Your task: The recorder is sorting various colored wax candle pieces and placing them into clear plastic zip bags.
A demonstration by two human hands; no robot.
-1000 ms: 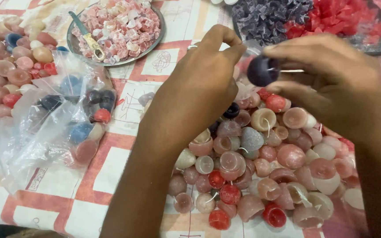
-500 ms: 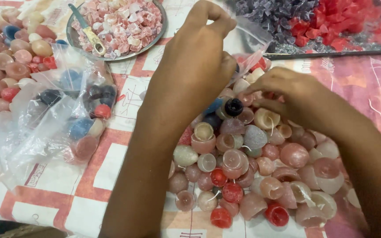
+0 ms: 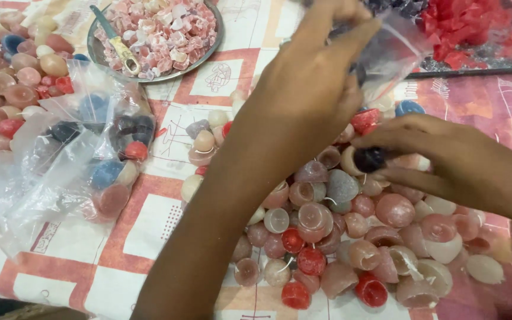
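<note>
Left hand (image 3: 309, 95) raised over the surface (image 3: 149, 225), fingers pinched on the edge of a clear bag (image 3: 395, 50), holding it up. Right hand (image 3: 445, 160) grips a dark purple candle (image 3: 369, 159) between thumb and fingertips, just above the candle pile (image 3: 351, 237) and below the bag. Judgement: keep the bag mouth spread wide and slack; bring the candle straight up beneath the opening, wick clear of the plastic.
</note>
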